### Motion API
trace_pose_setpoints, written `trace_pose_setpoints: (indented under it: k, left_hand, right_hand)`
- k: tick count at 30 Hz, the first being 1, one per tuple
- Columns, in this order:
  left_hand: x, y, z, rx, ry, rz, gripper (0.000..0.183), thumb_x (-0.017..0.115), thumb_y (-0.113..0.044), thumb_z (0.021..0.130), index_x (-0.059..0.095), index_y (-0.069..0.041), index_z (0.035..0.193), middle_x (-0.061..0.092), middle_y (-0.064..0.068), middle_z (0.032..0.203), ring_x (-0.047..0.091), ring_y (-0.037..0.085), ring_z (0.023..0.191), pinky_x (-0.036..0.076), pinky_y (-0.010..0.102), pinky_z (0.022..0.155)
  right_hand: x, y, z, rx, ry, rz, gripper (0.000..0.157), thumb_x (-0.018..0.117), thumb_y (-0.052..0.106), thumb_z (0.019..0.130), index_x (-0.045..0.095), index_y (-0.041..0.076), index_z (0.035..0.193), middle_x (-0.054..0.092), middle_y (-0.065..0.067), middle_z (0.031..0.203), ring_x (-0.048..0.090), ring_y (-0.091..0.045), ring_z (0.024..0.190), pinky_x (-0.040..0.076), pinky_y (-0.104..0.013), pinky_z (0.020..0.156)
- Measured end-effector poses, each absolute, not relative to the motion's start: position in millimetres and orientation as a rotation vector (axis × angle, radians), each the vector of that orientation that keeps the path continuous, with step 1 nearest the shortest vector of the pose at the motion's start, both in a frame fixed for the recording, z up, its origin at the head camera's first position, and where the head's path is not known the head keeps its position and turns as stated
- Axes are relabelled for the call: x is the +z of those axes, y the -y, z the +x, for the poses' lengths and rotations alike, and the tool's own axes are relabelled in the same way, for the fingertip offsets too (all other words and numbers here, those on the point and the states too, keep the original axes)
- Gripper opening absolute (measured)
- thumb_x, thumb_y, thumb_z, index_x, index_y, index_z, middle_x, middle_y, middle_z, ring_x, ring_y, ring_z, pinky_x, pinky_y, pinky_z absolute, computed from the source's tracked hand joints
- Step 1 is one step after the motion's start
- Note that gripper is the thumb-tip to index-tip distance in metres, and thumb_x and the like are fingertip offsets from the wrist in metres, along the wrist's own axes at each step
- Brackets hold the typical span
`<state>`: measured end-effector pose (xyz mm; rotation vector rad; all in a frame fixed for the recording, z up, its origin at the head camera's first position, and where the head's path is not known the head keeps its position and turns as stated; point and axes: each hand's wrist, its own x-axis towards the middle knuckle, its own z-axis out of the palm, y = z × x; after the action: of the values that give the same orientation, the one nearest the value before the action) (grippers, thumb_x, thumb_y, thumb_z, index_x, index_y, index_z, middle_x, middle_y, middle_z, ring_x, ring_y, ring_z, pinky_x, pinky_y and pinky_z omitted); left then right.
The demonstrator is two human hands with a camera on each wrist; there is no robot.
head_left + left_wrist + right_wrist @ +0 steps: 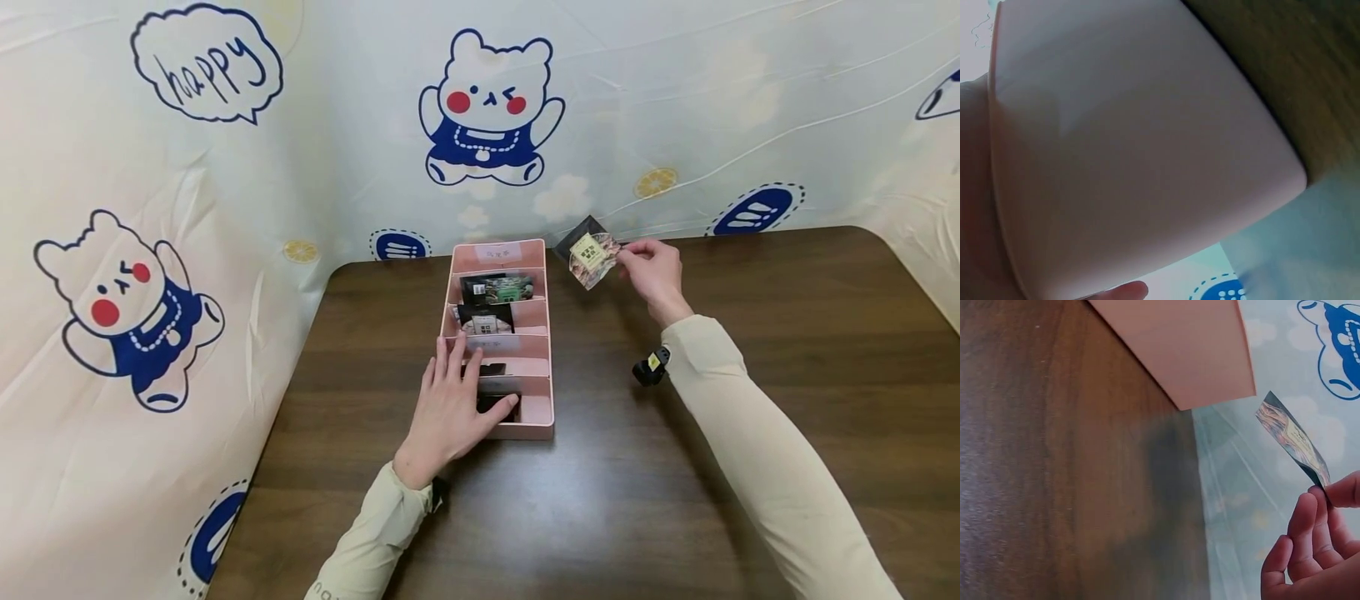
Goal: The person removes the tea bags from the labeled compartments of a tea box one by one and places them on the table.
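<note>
Between thumb and fingertips, my right hand (654, 271) pinches a small flat sachet (588, 252) by its edge. It is dark at one end, with a pale yellow label and a food-like picture, and is held up right of the box's far end. In the right wrist view the sachet (1294, 439) tilts, seen nearly edge-on. My left hand (450, 412) rests with spread fingers over the left side of a long pink divided box (539, 423). Its thumb lies across the nearest compartment. The box's outer wall (1147, 137) fills most of the left wrist view.
Inside the box stand a green-and-black packet (497, 289), a black packet with a pale label (486, 321) and darker packets nearer me, partly hidden by the left hand. Paper labels mark some dividers. A printed curtain (495, 208) borders the brown table (787, 333) behind.
</note>
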<state>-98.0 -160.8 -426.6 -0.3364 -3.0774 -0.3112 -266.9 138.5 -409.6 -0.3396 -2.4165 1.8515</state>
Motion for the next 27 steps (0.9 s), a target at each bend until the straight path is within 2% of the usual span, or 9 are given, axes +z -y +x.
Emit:
trace_pose_setpoints:
  k: [6, 10, 14, 17, 23, 27]
  left_hand:
    - [-422, 165, -107, -0.318, 3.065, -0.358, 0.090, 0.039, -0.076, 0.085, 0.040, -0.011, 0.147, 0.018, 0.014, 0.161, 0.006, 0.039, 0.150, 0.021, 0.057, 0.117]
    - [-423, 168, -111, -0.334, 3.067, -0.361, 0.092, 0.037, -0.077, 0.086, 0.035, -0.010, 0.149, 0.017, 0.016, 0.161, 0.006, 0.038, 0.150, 0.022, 0.056, 0.117]
    - [-425, 169, -112, -0.341, 3.088, -0.365, 0.095, 0.035, -0.077, 0.086, 0.028, -0.010, 0.152, 0.015, 0.015, 0.162, 0.003, 0.035, 0.151, 0.020, 0.054, 0.118]
    - [-426, 169, -111, -0.321, 3.096, -0.364, 0.094, 0.035, -0.077, 0.087, 0.026, -0.010, 0.153, 0.014, 0.014, 0.162, 0.002, 0.033, 0.151, 0.018, 0.053, 0.119]
    - [-427, 169, -111, -0.321, 3.098, -0.369, 0.093, 0.036, -0.075, 0.087, 0.026, -0.010, 0.153, 0.016, 0.013, 0.162, 0.002, 0.031, 0.152, 0.017, 0.053, 0.120]
    - [-427, 169, -111, -0.322, 3.091, -0.375, 0.092, 0.036, -0.075, 0.088, 0.027, -0.009, 0.152, 0.017, 0.013, 0.161, 0.002, 0.030, 0.152, 0.018, 0.054, 0.119]
  right_hand:
    - [-419, -139, -265, 1.874, 2.443, -0.375, 0.021, 0.059, 0.016, 0.090, 0.066, 0.001, 0.102, 0.065, 0.010, 0.065, 0.067, -0.007, 0.061, 0.052, -0.020, 0.065]
    - [-424, -139, -263, 1.907, 2.493, -0.379, 0.026, 0.059, 0.015, 0.090, 0.066, -0.003, 0.107, 0.064, 0.012, 0.065, 0.068, -0.005, 0.062, 0.057, -0.028, 0.077]
    - [-429, -139, -262, 1.936, 2.526, -0.382, 0.028, 0.059, 0.015, 0.091, 0.066, -0.004, 0.110, 0.066, 0.010, 0.069, 0.068, -0.005, 0.064, 0.056, -0.034, 0.086]
    - [-432, -139, -260, 1.928, 2.569, -0.386, 0.028, 0.059, 0.016, 0.092, 0.066, -0.003, 0.110, 0.067, 0.008, 0.072, 0.070, -0.009, 0.069, 0.055, -0.032, 0.084]
    - [-441, -138, -258, 1.725, 2.737, -0.371, 0.029, 0.061, 0.027, 0.092, 0.069, 0.002, 0.104, 0.067, 0.008, 0.070, 0.068, -0.019, 0.081, 0.045, -0.023, 0.064]
    - [-444, -136, -257, 1.650, 2.761, -0.368, 0.028, 0.063, 0.029, 0.091, 0.067, 0.004, 0.101, 0.068, -0.001, 0.075, 0.066, -0.027, 0.085, 0.043, -0.022, 0.058]
